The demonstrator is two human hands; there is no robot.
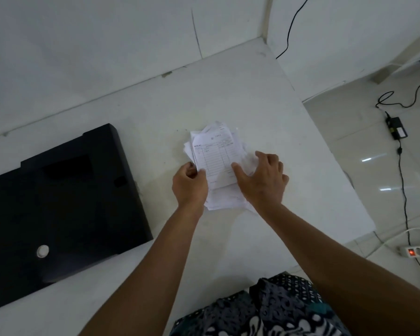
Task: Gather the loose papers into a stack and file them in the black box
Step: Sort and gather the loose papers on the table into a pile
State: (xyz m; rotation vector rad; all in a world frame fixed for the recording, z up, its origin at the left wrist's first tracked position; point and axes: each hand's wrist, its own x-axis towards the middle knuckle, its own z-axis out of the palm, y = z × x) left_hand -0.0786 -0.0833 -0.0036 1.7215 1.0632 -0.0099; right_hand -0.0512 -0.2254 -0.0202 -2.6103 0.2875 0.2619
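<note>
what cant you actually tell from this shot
- Papers: print on the top sheet is too small and blurred to read; the count is hidden by overlap and both hands.
- Black box: cut off by the left edge; whether it is open is unclear.
- Left hand: fingertips curl under the papers' edge.
- Right hand: the palm hides what is under it.

Uneven white papers (215, 156) lie right of closed black box (58, 202).

A power strip (415, 251) with a red light was seen on the tiled floor (349, 132). A black adapter (397, 128) lay farther off, cabled.
</note>
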